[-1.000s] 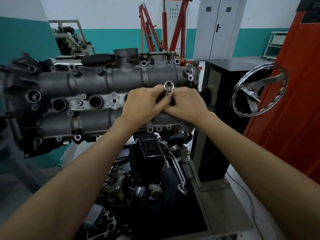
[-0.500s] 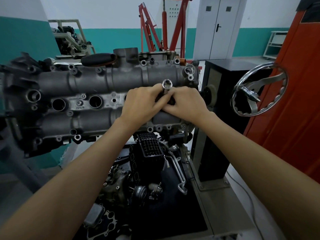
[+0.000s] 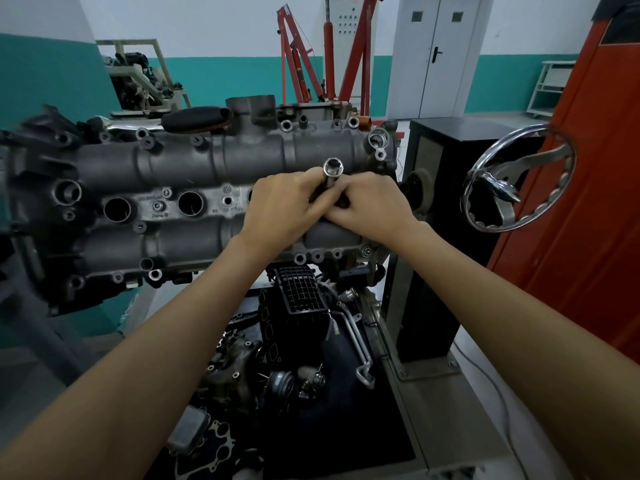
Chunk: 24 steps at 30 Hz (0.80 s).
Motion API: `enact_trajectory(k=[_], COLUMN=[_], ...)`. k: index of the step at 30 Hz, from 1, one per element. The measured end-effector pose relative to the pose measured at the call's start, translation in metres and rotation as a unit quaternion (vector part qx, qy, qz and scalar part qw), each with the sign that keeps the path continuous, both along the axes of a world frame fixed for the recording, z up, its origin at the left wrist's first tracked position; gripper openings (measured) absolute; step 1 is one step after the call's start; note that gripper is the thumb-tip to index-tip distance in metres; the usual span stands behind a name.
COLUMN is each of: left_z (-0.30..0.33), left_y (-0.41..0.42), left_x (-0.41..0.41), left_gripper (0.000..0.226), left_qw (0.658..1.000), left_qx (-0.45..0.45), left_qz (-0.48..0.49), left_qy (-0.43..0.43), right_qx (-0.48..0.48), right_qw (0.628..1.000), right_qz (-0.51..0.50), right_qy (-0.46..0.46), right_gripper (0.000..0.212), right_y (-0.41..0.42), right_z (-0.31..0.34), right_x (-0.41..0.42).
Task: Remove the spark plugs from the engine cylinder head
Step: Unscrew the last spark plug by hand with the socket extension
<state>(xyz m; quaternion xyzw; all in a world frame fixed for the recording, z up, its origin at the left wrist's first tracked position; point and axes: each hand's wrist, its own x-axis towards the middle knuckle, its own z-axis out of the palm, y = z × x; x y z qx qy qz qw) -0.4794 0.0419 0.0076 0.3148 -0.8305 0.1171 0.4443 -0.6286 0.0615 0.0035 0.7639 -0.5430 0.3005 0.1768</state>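
Note:
The grey engine cylinder head (image 3: pixel 194 161) is mounted on a stand, its top facing me. A row of round spark plug wells runs along its middle; two empty-looking wells (image 3: pixel 117 210) (image 3: pixel 190 203) show at the left. A silver spark plug socket (image 3: pixel 332 171) sticks out of a well near the right end, its open end toward me. My left hand (image 3: pixel 280 209) and my right hand (image 3: pixel 370 209) meet around the socket's shaft, fingers curled on it. The well and any plug under them are hidden.
A chrome handwheel (image 3: pixel 516 181) of the engine stand sits to the right, beside a black pedestal (image 3: pixel 436 244) and an orange cabinet (image 3: pixel 588 168). Loose engine parts (image 3: pixel 298 327) lie on the tray below. A red engine crane (image 3: pixel 311 64) stands behind.
The socket has shifted slightly up and left with both hands still around it. Otherwise nothing has visibly moved.

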Motion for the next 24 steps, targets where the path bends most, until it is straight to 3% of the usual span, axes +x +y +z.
enact_trajectory(k=[3,6,9,14,18,21,24], left_z=[0.0007,0.0004,0.0,-0.0014,-0.0013,-0.0005,-0.0015], left_y=[0.0005,0.0031,0.0037,-0.002,0.0007,0.0016,-0.0011], left_x=[0.0001,-0.0006,-0.0008,0.0008,-0.0014,-0.0009,0.0003], left_gripper=[0.056,0.041,0.03,0.056,0.047,0.034,0.05], left_qw=[1.0,0.999,0.999,1.0,1.0,1.0,1.0], left_qx=[0.001,-0.003,-0.016,-0.008,-0.005,-0.01,-0.007], left_qz=[-0.01,-0.038,-0.037,-0.007,-0.018,-0.016,0.001], left_qy=[-0.007,0.001,0.01,-0.012,-0.012,0.003,-0.002], right_qx=[0.003,0.011,0.015,-0.007,0.004,0.015,-0.003], right_qw=[1.0,1.0,1.0,1.0,0.999,1.0,1.0], right_qz=[0.015,0.017,0.01,0.015,0.027,0.008,0.007], right_qy=[-0.003,-0.005,-0.016,-0.019,-0.021,-0.018,-0.005], right_gripper=[0.024,0.019,0.035,0.024,0.017,0.032,0.031], right_y=[0.0023,0.0045,0.0019,0.0018,0.005,0.0019,0.0014], right_z=[0.0004,0.0015,0.0014,0.0004,0.002,0.0009,0.0], right_x=[-0.0002,0.0017,0.0018,-0.0016,0.0013,0.0017,0.0002])
